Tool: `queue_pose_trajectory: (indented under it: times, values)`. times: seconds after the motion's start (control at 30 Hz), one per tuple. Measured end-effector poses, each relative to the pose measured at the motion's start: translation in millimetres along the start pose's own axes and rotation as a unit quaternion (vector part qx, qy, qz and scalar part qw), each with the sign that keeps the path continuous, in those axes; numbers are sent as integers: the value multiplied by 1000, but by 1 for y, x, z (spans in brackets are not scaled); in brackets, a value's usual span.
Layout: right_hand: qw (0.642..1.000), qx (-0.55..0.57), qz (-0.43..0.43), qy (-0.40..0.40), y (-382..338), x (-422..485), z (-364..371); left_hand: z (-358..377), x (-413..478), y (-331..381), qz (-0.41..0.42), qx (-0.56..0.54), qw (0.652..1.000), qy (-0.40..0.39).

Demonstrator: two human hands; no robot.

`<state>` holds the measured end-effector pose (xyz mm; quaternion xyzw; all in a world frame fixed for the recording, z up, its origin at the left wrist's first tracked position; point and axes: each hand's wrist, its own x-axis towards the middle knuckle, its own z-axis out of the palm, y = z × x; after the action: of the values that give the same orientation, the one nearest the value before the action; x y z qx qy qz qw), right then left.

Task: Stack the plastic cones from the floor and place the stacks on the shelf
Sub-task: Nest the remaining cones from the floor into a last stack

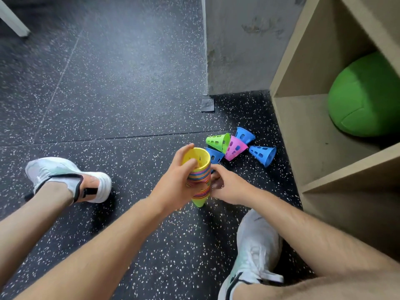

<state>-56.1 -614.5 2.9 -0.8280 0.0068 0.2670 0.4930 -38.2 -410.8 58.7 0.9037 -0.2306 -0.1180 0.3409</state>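
stacked cones (200, 182), a striped column of many colours with a yellow one innermost, stand almost upright just in front of the person, narrow tip down near the floor (129, 105) and open mouth facing up. the left hand (175, 182) wraps around the stack, fingers curled over its upper rim. the right hand (229, 187) sits just beside the stack on its right, fingers bent toward it; whether it pinches anything cannot be told. five loose cones lie on their sides just beyond the stack, toward the shelf (307, 118): a near blue cone (215, 156) partly hidden behind the yellow mouth, a green cone (217, 142), a pink cone (234, 148), a far blue cone (244, 135) and a right blue cone (263, 154). the right hand is the nearer to them, so the next pickup likely reaches forward and slightly right. a green ball (365, 96) rests in the shelf's open compartment.
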Motion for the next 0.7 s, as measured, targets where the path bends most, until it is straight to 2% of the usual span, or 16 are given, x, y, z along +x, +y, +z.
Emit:
queue_pose_trajectory:
  times: [0.1, 0.27, 0.37, 0.53, 0.6, 0.7]
  values:
    - [993, -7, 9, 114, -6, 15, -31, -3, 5, 0, -33, -20, 999, 1]
    - [977, -162, 55, 126, 0, 48, -37, -4, 3, 8, -52, -67, 996, 2]
    - [977, -135, 72, 147, 5, 53, -29, 2, 9, 12, -78, -110, 990, 49]
    - [981, -92, 36, 169, 12, 44, -32, 11, 13, 7, -129, -201, 967, 84]
    - [977, -59, -4, 203, 5, 35, -43, 12, 14, 7, -136, -221, 961, 93]
    - [950, 32, -96, 295, -16, 18, -57, 15, 15, 10, -119, -216, 964, 97]
